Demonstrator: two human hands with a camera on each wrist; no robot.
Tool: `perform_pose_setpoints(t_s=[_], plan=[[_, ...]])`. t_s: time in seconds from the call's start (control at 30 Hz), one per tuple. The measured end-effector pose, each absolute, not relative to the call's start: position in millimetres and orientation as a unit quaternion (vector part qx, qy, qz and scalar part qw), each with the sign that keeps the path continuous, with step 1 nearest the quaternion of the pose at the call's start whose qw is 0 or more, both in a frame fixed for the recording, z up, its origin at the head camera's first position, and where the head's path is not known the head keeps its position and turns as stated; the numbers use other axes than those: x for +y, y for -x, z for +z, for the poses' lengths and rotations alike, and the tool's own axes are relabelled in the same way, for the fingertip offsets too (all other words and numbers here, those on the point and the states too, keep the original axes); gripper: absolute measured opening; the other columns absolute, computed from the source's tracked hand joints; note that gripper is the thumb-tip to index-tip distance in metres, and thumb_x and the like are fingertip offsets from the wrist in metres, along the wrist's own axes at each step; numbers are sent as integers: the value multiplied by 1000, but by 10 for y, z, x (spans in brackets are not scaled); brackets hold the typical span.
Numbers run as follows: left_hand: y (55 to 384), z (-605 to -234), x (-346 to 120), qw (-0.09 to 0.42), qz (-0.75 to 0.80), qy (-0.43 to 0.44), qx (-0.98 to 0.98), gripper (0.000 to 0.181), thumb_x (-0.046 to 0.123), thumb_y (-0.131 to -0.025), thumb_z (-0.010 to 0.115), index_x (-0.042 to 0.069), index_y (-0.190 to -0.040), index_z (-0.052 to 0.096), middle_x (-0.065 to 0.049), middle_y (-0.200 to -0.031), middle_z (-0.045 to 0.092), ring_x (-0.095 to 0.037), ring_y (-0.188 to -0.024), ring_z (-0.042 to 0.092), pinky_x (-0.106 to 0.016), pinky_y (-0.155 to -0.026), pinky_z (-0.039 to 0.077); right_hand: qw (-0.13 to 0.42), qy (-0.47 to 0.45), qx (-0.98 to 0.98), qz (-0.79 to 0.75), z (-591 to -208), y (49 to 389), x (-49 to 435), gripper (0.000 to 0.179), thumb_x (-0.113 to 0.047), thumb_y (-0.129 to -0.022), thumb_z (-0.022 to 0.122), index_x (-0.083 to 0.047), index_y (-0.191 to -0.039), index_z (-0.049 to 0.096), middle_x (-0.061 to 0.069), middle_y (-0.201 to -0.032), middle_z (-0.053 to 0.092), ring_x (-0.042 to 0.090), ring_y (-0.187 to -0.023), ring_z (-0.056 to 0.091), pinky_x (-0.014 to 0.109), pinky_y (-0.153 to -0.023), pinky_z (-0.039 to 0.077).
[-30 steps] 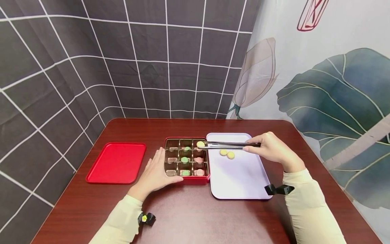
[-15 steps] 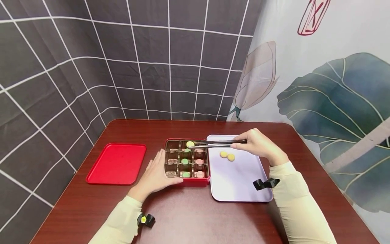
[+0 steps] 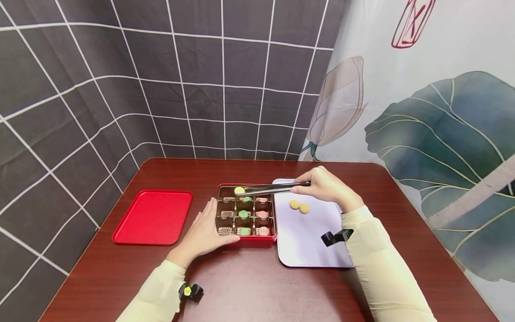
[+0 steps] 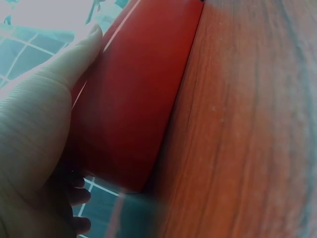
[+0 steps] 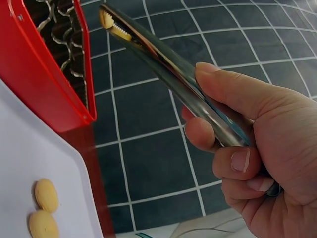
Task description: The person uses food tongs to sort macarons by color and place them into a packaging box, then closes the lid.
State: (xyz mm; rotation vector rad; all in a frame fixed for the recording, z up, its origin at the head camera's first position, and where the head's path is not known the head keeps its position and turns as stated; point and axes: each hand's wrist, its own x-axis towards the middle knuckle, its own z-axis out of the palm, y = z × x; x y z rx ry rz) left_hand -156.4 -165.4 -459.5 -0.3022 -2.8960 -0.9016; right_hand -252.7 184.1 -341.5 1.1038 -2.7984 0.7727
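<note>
My right hand (image 3: 327,187) grips metal tongs (image 5: 178,82), which reach left over the back row of a red box (image 3: 257,242). Between the tong tips is a small yellow round cookie (image 3: 239,191), above the box's back left compartment. Green cookies (image 3: 243,214) stand in the middle column of the divided insert, and pink cookies (image 3: 262,214) in the right column. My left hand (image 3: 203,235) rests on the box's front left corner, its fingers straight along the left side and its thumb (image 4: 79,54) along the front.
A white tray (image 3: 310,250) lies against the box's right side, with two yellow cookies (image 3: 299,206) on it. To the left lies a red tray (image 3: 154,217). All stand on a dark red wooden table (image 3: 241,286); a grey checked curtain (image 3: 201,103) hangs behind.
My right hand has moved left with the tongs, carrying the yellow cookie from over the back right compartment to over the back left one. The left hand stays at the box.
</note>
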Motion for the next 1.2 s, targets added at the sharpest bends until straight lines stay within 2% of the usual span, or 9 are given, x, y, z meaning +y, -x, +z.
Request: perform_pose_setpoints(t_s=[0.43,0.77,1.0,1.2], plan=[[1565,-4599,-1657,51,-281,96,-954,137,86,-59,62,-4,-151,16,-22,-156,19,-32,-145,17,-56,-112,20,-3,-375,-897,232,-3400,2680,1548,18,-30,-85,75,-16,-96,78,-12,-76,69,8,-61,56,27,-53,44],[1555,-4582,-1656,44,-277,94,-955,133,80,-61,66,-4,-151,16,-21,-156,19,-32,-145,16,-56,-113,19,-38,-368,-902,220,-3439,2772,1420,22,-31,-87,72,-14,-101,78,-6,-89,73,5,-71,63,28,-62,51],[1558,-4595,-1652,42,-277,94,-955,135,84,-60,62,-3,-151,16,-21,-157,19,-32,-145,16,-56,-113,19,-46,-362,-907,210,-3496,2843,1344,25,-35,-87,72,-14,-98,78,-7,-85,72,4,-67,62,27,-60,50],[1562,-4597,-1659,44,-275,93,-956,133,81,-61,66,-3,-152,15,-20,-157,19,-32,-145,16,-55,-113,19,-46,-370,-905,204,-3486,2891,1286,22,-34,-86,72,-14,-94,78,-9,-80,71,5,-63,61,26,-59,51]])
